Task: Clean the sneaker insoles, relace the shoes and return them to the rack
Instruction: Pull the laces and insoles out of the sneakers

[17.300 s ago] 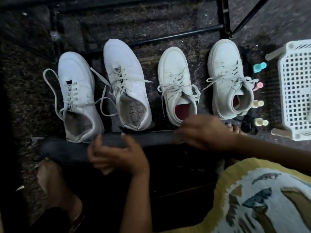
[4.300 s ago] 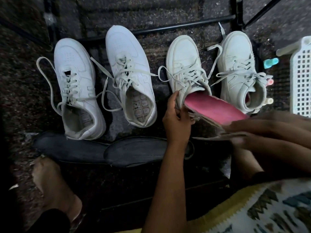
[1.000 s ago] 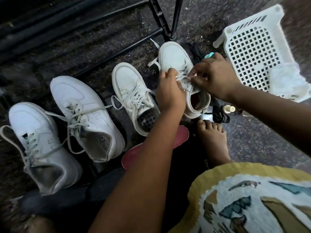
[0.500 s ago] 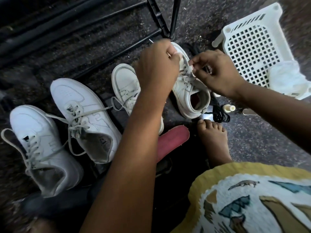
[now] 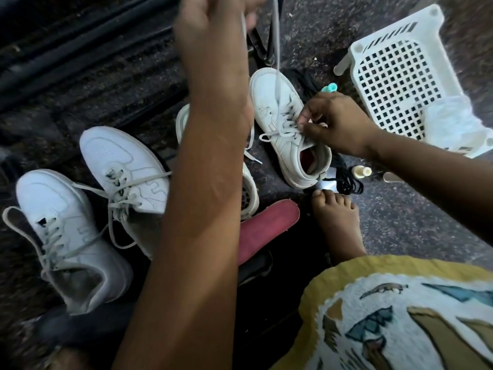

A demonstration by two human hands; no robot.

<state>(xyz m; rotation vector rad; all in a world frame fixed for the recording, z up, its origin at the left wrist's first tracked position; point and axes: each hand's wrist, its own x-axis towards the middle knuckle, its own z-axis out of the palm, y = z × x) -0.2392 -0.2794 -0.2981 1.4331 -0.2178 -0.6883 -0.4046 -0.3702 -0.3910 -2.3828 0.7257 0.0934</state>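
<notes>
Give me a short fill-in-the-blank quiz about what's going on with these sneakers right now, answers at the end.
1. The left hand pulls a lace ___ out of the rightmost sneaker.
2. The right hand pinches the laces of that ___.
3. The insole lying loose on the floor is ___ in colour.
4. The white ___ with a grid of holes stands at the far right.

Answers: upward; sneaker; pink; basket

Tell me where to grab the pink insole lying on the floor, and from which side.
Take the pink insole by its rounded end near the bare foot, coming from the right. That end lies flat and uncovered, while the left forearm crosses over the other end and the sneakers crowd its far side.
</notes>
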